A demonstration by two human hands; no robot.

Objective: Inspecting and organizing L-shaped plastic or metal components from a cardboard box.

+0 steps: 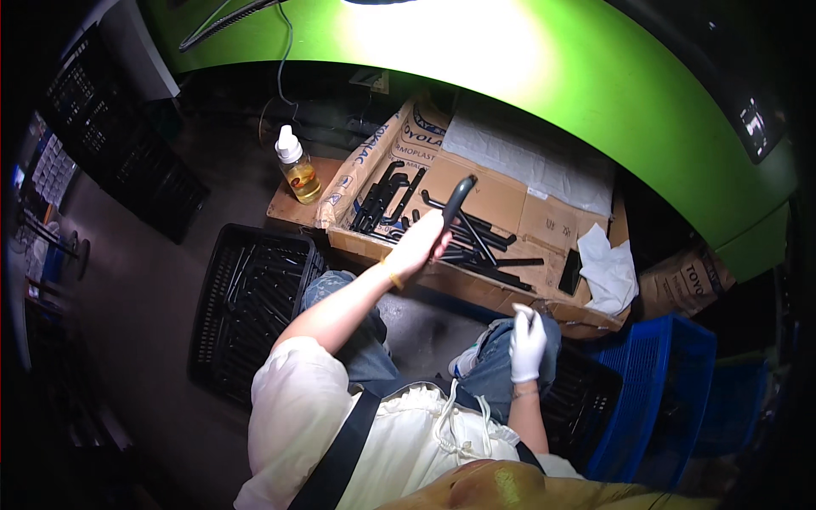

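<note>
My bare left hand (pixel 420 240) is stretched out over a flattened cardboard tray (pixel 489 200) and grips a black curved plastic handle part (pixel 457 198) that points up and away. Several similar black plastic parts (pixel 476 242) lie loose on the cardboard below it. My right hand (pixel 527 342), in a white glove, rests on my right knee with its fingers curled; nothing shows in it.
A small bottle of yellow liquid (pixel 297 167) stands at the cardboard's left end. A white cloth (pixel 610 268) lies on its right end. A black crate (pixel 251 306) of black parts sits at my left, a blue crate (pixel 659 395) at my right. A green machine cover (pixel 544 59) arches behind.
</note>
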